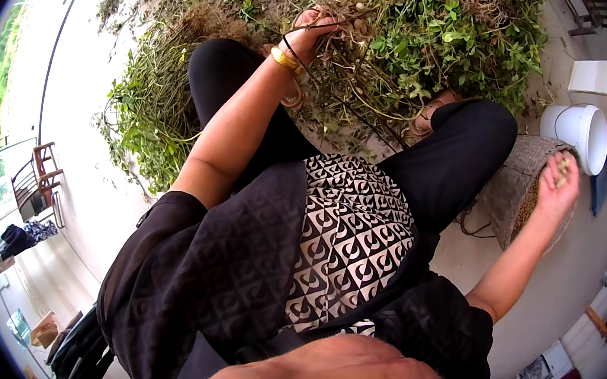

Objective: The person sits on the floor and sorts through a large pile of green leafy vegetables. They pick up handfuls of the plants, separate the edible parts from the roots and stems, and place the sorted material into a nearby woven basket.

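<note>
My left hand (305, 33) grips a pulled-up peanut plant by its stems, in front of my knees. Its tangled roots (351, 18) carry several pale peanut pods, and dark stems trail down towards my lap. Off to the right, my right hand (558, 179) is raised over the mouth of a woven basket (520, 163), its fingers curled around some loose peanuts (563, 169). Inside the basket lies a mass of peanuts (527, 206). How full it is I cannot tell, as my forearm covers part of the opening.
Leafy peanut plants (449, 43) are heaped ahead, and another pile (148, 99) lies left of my knee. Soil and leaf scraps litter the floor between my feet. Beyond the basket is a white plastic bucket (574, 130). A wooden chair (45, 177) stands far left.
</note>
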Demonstrator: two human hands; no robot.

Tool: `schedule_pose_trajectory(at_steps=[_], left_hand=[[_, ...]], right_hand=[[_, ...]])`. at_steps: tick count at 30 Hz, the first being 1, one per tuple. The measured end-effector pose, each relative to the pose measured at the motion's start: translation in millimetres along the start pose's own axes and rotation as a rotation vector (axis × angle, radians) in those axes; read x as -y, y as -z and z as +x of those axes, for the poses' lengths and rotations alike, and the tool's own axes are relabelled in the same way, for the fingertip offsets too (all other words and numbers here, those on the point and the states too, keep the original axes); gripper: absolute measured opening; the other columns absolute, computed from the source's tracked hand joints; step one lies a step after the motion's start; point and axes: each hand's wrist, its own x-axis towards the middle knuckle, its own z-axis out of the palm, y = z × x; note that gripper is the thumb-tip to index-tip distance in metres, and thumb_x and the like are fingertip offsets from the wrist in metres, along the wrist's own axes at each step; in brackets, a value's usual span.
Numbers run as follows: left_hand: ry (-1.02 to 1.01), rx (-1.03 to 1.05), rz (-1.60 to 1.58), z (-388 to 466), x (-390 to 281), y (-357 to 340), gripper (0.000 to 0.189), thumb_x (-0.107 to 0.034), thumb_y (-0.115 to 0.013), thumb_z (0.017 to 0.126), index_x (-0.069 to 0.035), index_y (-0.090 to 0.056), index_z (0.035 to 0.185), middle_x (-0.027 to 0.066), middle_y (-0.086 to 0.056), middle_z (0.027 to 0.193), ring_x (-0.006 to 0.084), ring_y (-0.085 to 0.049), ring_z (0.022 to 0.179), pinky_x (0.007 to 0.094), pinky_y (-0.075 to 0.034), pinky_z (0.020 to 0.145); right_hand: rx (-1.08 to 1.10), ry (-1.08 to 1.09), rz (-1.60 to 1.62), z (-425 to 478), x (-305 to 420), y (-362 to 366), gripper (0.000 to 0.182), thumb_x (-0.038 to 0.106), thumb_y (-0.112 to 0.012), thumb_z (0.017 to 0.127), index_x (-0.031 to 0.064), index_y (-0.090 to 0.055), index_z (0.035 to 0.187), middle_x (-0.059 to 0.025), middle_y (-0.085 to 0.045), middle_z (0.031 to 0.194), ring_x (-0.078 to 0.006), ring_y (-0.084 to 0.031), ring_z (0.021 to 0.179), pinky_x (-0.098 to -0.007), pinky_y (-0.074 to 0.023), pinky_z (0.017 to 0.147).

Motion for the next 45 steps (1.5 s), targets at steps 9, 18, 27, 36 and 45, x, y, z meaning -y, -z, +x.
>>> schedule_pose_trajectory(at_steps=[9,18,27,36,45], left_hand=[[-0.071,0.139,-0.028,-20,-9,-28,0.012,-0.001,-0.060,0.087,-0.004,-0.061,0.099,0.0070,-0.069,0.092,0.0164,-0.067,0.082,0.0288,-0.054,0.065],[-0.060,0.295,0.125,13,21,19,0.040,-0.002,-0.057,0.087,-0.002,-0.053,0.127,0.0109,-0.065,0.116,0.0207,-0.066,0.099,0.0329,-0.056,0.080],[-0.016,0.280,0.026,5,17,1,0.028,-0.006,-0.062,0.085,-0.003,-0.063,0.113,0.0069,-0.067,0.111,0.0171,-0.064,0.098,0.0308,-0.051,0.086],[-0.177,0.274,0.228,28,36,10,0.037,-0.013,-0.056,0.091,0.003,-0.056,0.124,0.0141,-0.067,0.112,0.0238,-0.067,0.100,0.0373,-0.055,0.086],[-0.064,0.236,0.024,16,30,1,0.034,-0.015,-0.059,0.090,0.003,-0.059,0.119,0.0130,-0.068,0.108,0.0206,-0.068,0.092,0.0342,-0.056,0.081]], right_hand=[[-0.472,0.550,-1.690,48,50,81,0.037,0.027,-0.067,0.087,-0.0023,-0.067,0.109,-0.0123,-0.069,0.104,-0.0186,-0.065,0.095,-0.0283,-0.0498,0.082],[0.566,0.184,-0.894,9,-194,-236,0.025,0.018,-0.064,0.091,0.0003,-0.067,0.108,-0.0038,-0.068,0.092,-0.0103,-0.062,0.081,-0.0247,-0.0503,0.075],[0.573,-0.112,-0.619,24,-265,-258,0.022,0.022,-0.073,0.086,0.0012,-0.064,0.084,-0.0019,-0.065,0.074,-0.0080,-0.055,0.061,-0.0244,-0.0453,0.053],[0.627,-0.253,-0.505,24,-251,-253,0.015,0.011,-0.067,0.089,-0.0004,-0.066,0.098,-0.0002,-0.062,0.078,-0.0071,-0.054,0.062,-0.0216,-0.0476,0.057],[0.684,-0.303,-0.459,22,-247,-254,0.016,0.007,-0.058,0.090,-0.0038,-0.065,0.099,-0.0069,-0.065,0.081,-0.0107,-0.061,0.067,-0.0230,-0.0525,0.059]])
